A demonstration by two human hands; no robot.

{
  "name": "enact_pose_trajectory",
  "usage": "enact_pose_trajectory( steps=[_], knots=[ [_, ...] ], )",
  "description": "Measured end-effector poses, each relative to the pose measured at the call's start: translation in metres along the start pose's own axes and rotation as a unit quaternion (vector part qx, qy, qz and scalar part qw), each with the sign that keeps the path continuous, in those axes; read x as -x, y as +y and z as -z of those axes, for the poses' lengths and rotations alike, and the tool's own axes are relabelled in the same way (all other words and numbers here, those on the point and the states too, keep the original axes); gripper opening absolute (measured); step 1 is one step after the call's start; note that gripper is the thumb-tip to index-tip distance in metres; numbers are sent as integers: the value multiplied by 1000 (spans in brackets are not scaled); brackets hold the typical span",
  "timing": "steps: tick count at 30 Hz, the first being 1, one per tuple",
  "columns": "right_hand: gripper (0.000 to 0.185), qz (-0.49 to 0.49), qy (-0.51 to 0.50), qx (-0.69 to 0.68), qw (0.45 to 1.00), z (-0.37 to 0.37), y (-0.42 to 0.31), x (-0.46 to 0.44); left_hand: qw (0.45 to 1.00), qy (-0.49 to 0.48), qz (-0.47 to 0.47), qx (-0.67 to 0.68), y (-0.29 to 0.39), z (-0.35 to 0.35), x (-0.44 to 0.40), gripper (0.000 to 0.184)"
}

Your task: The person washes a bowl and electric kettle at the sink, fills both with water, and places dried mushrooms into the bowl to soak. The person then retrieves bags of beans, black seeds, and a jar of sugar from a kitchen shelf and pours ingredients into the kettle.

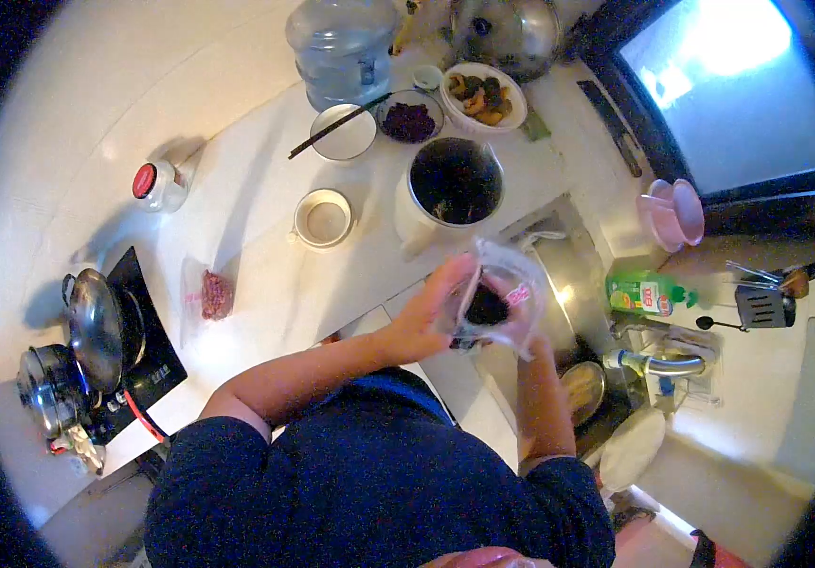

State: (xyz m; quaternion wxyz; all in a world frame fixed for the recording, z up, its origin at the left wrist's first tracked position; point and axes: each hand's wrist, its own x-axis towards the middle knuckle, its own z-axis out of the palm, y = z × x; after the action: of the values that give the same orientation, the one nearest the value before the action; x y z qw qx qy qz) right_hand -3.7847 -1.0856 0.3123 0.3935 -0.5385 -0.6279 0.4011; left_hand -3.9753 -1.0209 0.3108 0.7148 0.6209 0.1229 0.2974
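Both hands hold a clear plastic bag (495, 256) with pink print and dark contents, near the edge of the counter and sink. My left hand (431, 308) is closed on the bag's left side. My right hand (523, 322) grips the other side, partly hidden behind the plastic. Just beyond the bag stands a tall white pot (409, 227) with something dark inside. A small cream cup (324, 218) sits to the left of the pot. Behind them are a white bowl (346, 140) with dark chopsticks (317, 137) across it and a glass bowl (410, 118) of dark red pieces.
A sink (559, 260) with a faucet (672, 364) lies to the right, beside green dish soap (649, 293). At left are a red-lidded jar (163, 187), a bag of reddish bits (213, 295) and a covered wok (97, 327) on a black cooktop (159, 364). A water jug (341, 57) stands behind.
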Motion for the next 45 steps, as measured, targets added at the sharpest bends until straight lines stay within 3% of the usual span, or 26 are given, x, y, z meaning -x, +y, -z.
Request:
enact_pose_trajectory(
  steps=[1, 2, 4, 5, 8, 9, 12, 13, 16, 18, 20, 21, 24, 25, 26, 28, 30, 31, 32, 33, 34, 35, 37, 40, 43, 45],
  knots=[
    [88, 11, -21, -25, 999, -6, 5, 3, 997, -40, -62, 25, -19, 6, 5, 93],
    [89, 20, -42, -50, 998, -11, 11, 6, 996, -55, -21, -60, -13, 10, 9, 94],
    [90, -99, -68, -258, 959, -35, 31, 18, 968, -84, 63, -228, 5, 13, 17, 98],
    [90, -114, -57, -299, 946, -45, 31, 20, 976, -60, 83, -192, 2, 12, 23, 99],
    [88, -138, -66, -199, 968, -59, 22, 20, 969, -28, 95, -225, -2, 18, 37, 98],
    [82, -61, -59, -180, 980, -64, 28, 19, 963, -46, 104, -245, -8, 20, 45, 88],
    [78, -7, -59, -100, 993, -74, 32, 11, 997, 18, 15, -75, -21, 19, 58, 84],
    [76, -23, -63, -151, 986, -77, 35, 9, 996, 45, 29, -65, -23, 18, 64, 75],
    [75, -36, -29, -157, 986, -103, 62, 9, 988, 123, 93, -18, -25, 22, 69, 76],
    [74, -64, 13, -133, 989, -108, 57, 3, 935, 190, 136, -267, -36, 40, 74, 83],
    [72, -105, 43, -31, 993, -114, 57, -2, 904, 238, 208, -287, -59, 52, 82, 85],
    [70, -148, 14, -82, 985, -117, 55, -8, 920, 249, 201, -228, -55, 47, 81, 95],
    [60, -173, 32, -28, 984, -140, 48, -3, 927, 201, 170, -266, -39, 44, 84, 111],
    [54, -214, 48, -175, 960, -152, 54, -5, 942, 185, 170, -220, -34, 49, 90, 122],
    [50, -253, 78, -314, 912, -164, 60, -5, 950, 182, 181, -178, -30, 56, 97, 117],
    [47, -366, 79, -589, 716, -165, 60, -12, 957, 188, 199, -94, -22, 69, 109, 107],
    [43, -358, 39, -470, 806, -173, 68, -20, 951, 214, 186, -124, -11, 78, 122, 76],
    [39, -247, 2, -328, 912, -172, 66, -19, 951, 216, 177, -135, -5, 84, 131, 61],
    [36, -120, -28, -173, 977, -168, 58, -18, 939, 249, 151, -182, 0, 89, 143, 55],
    [33, 13, -52, -10, 999, -171, 48, -18, 926, 277, 123, -225, 5, 95, 156, 49],
    [31, 38, -57, 10, 998, -181, 48, -35, 907, 308, 96, -272, 2, 112, 163, 42],
    [29, 59, -56, 34, 996, -190, 39, -44, 857, 417, 95, -288, 18, 118, 172, 27],
    [27, 83, -54, 57, 993, -210, 31, -65, 728, 523, 66, -440, 39, 138, 202, 17],
    [28, 62, -43, 22, 997, -252, 25, -100, 569, 531, -40, -627, 93, 175, 233, 28],
    [29, 33, 2, -11, 999, -293, 26, -135, 580, 502, 94, -635, 113, 212, 251, 31],
    [30, 75, 44, 57, 995, -314, 19, -151, 679, 433, 229, -547, 112, 238, 257, 25]
  ],
)
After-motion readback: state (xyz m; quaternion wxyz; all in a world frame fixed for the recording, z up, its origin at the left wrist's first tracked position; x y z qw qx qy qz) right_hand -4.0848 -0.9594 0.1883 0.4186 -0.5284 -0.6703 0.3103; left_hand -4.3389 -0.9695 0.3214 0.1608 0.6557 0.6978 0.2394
